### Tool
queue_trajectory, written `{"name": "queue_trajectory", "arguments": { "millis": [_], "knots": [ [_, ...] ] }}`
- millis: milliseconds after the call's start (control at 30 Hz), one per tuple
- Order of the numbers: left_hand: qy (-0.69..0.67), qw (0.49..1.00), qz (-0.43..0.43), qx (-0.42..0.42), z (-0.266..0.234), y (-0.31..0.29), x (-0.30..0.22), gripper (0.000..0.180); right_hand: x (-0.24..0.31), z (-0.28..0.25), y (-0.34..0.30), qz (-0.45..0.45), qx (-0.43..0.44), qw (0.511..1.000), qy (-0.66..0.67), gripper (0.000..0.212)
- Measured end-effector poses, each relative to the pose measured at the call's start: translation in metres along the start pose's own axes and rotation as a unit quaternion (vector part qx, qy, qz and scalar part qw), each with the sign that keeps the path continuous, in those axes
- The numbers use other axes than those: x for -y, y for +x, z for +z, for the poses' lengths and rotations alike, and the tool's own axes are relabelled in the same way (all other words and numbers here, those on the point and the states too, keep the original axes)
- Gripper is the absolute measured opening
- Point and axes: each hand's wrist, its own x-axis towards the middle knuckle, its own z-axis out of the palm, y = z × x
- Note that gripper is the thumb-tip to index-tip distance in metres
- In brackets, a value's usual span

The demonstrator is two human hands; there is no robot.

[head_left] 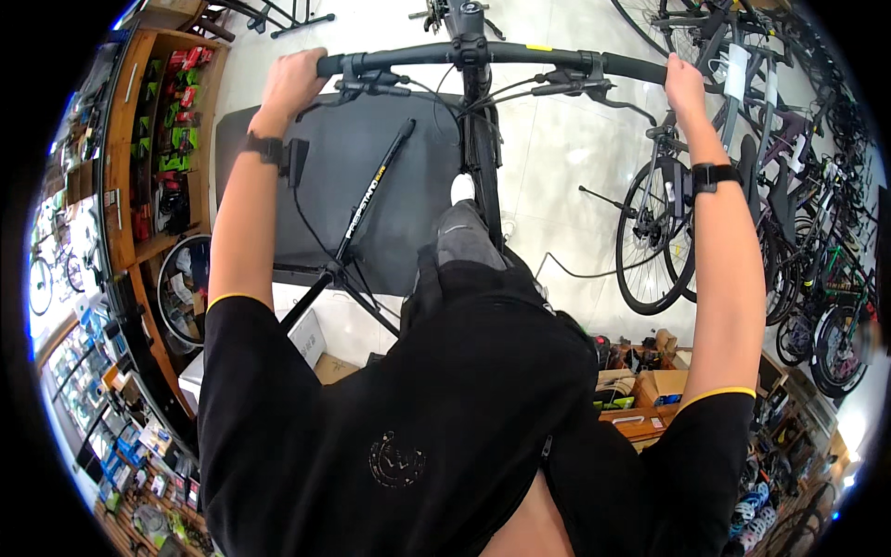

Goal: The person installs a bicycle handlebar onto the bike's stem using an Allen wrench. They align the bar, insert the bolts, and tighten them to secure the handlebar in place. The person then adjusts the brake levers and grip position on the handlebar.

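A black bicycle handlebar point(408, 57) spans the top of the view, joined at its middle to a dark stem point(471, 54). My left hand point(293, 84) is closed round its left end, and my right hand point(685, 86) round its right end. Just inward of each hand hang the left brake lever point(325, 104) and the right brake lever point(631, 107), their fingers untouched as far as I can see. Black cables point(436, 93) loop from them toward the bike's dark frame point(476, 88), which runs down toward my legs. A white shoe point(462, 189) shows beside the frame.
A black repair stand point(371, 195) lies slanted over a dark mat point(269, 218) at left. Wooden shelves point(139, 167) with packaged goods stand further left. Several parked bicycles point(657, 237) fill the right side. Boxes point(659, 385) and small parts sit behind me.
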Motion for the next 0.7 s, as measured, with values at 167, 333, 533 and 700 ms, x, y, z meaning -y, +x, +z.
{"name": "queue_trajectory", "arguments": {
  "millis": [167, 333, 533, 700],
  "knots": [
    [0.027, 0.999, 0.009, -0.024, 0.015, 0.007, 0.007, 0.012, -0.01, 0.0, 0.011, 0.011, -0.011, 1.0, -0.008, 0.053],
    [0.047, 0.995, -0.021, -0.084, 0.014, -0.006, -0.014, 0.013, -0.014, 0.002, 0.01, -0.091, -0.076, 0.993, -0.017, 0.055],
    [0.052, 0.995, -0.042, -0.076, 0.016, -0.01, -0.022, 0.017, -0.007, -0.012, 0.003, -0.06, -0.035, 0.998, -0.011, 0.055],
    [0.062, 0.994, -0.068, -0.056, 0.01, -0.012, -0.028, 0.016, 0.004, -0.018, -0.02, -0.041, -0.125, 0.991, -0.034, 0.051]
  ]
}}
